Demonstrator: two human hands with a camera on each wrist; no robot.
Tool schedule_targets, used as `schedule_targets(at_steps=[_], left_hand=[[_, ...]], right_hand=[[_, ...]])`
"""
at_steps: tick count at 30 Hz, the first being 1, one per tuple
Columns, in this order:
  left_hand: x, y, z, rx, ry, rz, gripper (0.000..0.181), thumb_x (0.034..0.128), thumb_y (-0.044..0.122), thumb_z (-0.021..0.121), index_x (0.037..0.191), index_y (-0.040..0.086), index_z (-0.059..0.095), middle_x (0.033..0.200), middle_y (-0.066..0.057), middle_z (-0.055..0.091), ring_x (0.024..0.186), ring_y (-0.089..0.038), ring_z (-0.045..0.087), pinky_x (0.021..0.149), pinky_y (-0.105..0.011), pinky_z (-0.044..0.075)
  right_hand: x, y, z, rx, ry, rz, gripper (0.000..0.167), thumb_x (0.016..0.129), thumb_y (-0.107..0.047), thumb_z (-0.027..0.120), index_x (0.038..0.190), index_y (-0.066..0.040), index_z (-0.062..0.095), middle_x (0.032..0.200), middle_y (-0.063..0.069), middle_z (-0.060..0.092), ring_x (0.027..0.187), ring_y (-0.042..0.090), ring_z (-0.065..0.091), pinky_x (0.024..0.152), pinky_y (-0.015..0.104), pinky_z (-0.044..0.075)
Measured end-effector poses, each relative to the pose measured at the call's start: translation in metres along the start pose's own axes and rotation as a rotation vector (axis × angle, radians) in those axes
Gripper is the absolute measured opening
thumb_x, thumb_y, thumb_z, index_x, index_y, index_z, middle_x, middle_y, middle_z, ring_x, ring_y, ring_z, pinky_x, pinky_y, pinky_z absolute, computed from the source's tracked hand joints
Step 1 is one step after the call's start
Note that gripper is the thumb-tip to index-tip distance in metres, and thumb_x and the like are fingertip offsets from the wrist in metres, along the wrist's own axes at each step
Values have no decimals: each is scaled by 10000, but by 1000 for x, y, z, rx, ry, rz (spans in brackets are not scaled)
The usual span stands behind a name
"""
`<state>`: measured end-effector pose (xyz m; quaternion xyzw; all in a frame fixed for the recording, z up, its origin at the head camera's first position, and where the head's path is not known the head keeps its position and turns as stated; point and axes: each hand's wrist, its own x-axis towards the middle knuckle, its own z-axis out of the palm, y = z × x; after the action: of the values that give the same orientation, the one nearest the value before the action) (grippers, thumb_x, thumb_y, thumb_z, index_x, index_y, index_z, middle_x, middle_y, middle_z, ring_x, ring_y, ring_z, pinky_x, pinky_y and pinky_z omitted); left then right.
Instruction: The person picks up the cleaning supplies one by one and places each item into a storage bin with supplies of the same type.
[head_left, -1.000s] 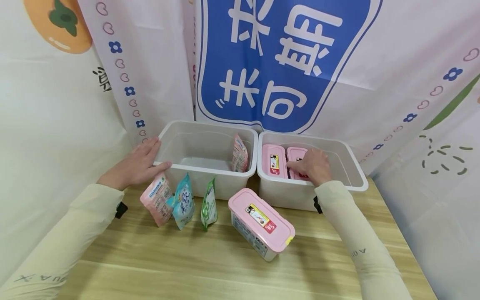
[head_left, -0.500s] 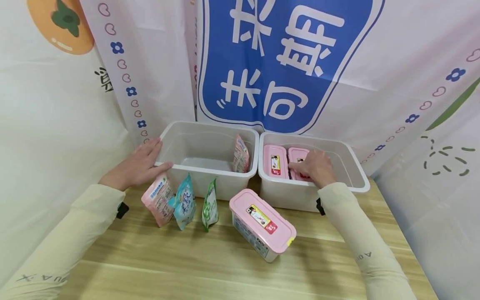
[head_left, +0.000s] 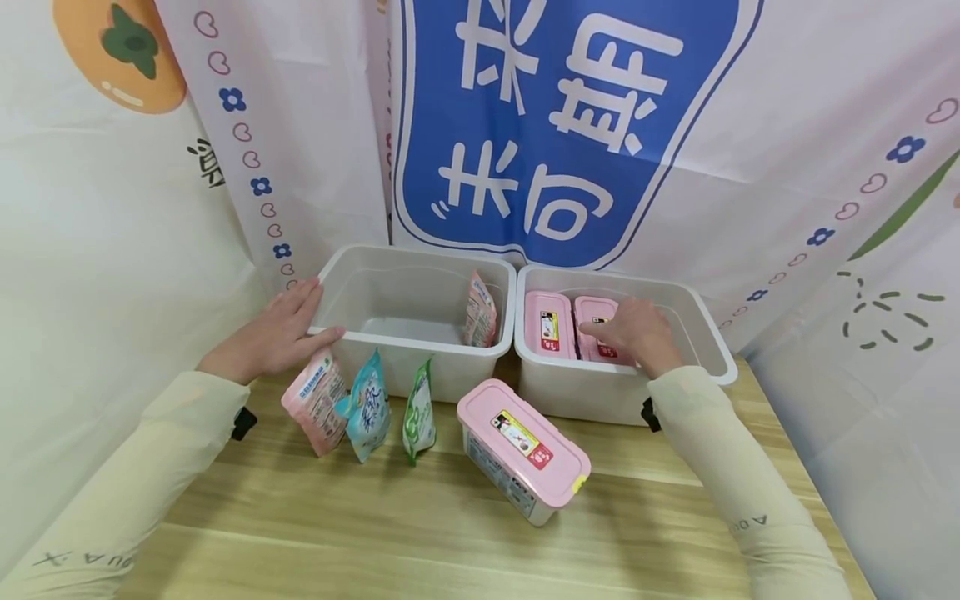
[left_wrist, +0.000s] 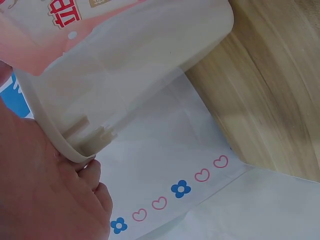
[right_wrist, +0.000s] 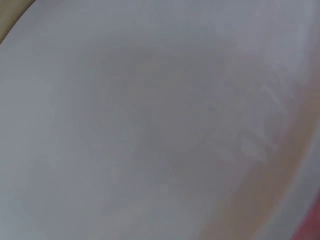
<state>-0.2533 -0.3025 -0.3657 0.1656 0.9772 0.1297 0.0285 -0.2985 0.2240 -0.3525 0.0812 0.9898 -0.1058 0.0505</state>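
Note:
My left hand [head_left: 276, 332] grips the near-left corner of the left grey-white storage bin [head_left: 420, 343], its thumb over the front rim. In the left wrist view, the fingers [left_wrist: 91, 172] curl at the corner of the rim. Inside the right bin [head_left: 592, 390], two pink-lidded boxes stand side by side: the left box [head_left: 550, 321] and the right box [head_left: 596, 310]. My right hand [head_left: 637, 333] is over the right box, thumb stretched above its lid. The other fingers are mostly hidden. The right wrist view shows only a blurred pale surface.
A pink pouch [head_left: 480, 312] stands in the left bin. In front are another pink pouch [head_left: 317, 402], a blue pouch [head_left: 366, 408], a green-white pouch [head_left: 420, 414] and a third pink-lidded box [head_left: 525, 442] on the wooden table [head_left: 337, 533]. A printed curtain [head_left: 315, 125] hangs behind.
My right hand has shifted slightly right and its thumb has come away from the gap between the two boxes, showing more lid. My left hand and the boxes stay in place.

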Motion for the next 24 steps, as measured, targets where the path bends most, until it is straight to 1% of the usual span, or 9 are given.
schedule_targets(at_steps=[1,3,7,9,14,17,20,24], left_hand=[[0,0,0,-2,1,-2,955,1081,589,415,1655,-87,57,1754,-295,-3,1631,-505,21,1321,-669,52],[0,-1,1,-2,4,-1,952,1082,586,416,1655,-87,64,1755,-294,-1,1631,-506,24,1322,-666,49],[1,-2,2,1,8,2,956,1081,593,414,1654,-89,66,1754,-297,2,1630,-507,33,1324,-663,53],[1,-2,2,2,7,7,959,1081,592,414,1652,-94,63,1751,-303,1,1627,-513,39,1320,-669,60],[2,-2,3,0,2,18,962,1081,590,417,1649,-99,58,1747,-311,-4,1625,-516,36,1314,-678,65],[2,-2,3,-2,1,20,965,1082,593,411,1649,-100,51,1748,-309,-11,1627,-511,27,1317,-674,56],[1,-1,2,-11,-2,14,966,1081,600,403,1653,-90,40,1751,-300,-21,1630,-506,20,1317,-674,49],[0,-1,1,-16,-3,8,966,1080,604,402,1656,-82,39,1754,-295,-17,1631,-502,19,1320,-670,45]], right_hand=[[-2,0,-3,-5,6,-7,633,862,-686,726,760,-68,633,586,6,402,584,205,530,526,294,399],[-6,-1,-8,0,13,-17,629,862,-679,732,740,-73,620,575,1,379,564,195,496,520,295,389],[-13,-2,-16,14,12,-36,655,860,-679,734,641,-121,471,561,-17,306,542,169,397,518,300,340],[-18,-3,-20,18,13,-51,674,856,-683,734,622,-159,381,559,-26,286,538,161,370,520,300,328],[-30,-6,-31,38,16,-101,685,842,-694,742,616,-158,379,556,-37,283,522,149,356,503,288,315],[-37,-9,-36,47,23,-127,698,831,-699,751,612,-160,366,550,-43,272,504,135,321,487,277,287],[-45,-14,-42,37,30,-151,700,829,-692,760,604,-161,365,543,-43,280,488,131,320,479,271,272],[-57,-20,-48,17,20,-178,685,835,-670,764,592,-166,369,531,-47,299,475,131,348,468,269,276]])
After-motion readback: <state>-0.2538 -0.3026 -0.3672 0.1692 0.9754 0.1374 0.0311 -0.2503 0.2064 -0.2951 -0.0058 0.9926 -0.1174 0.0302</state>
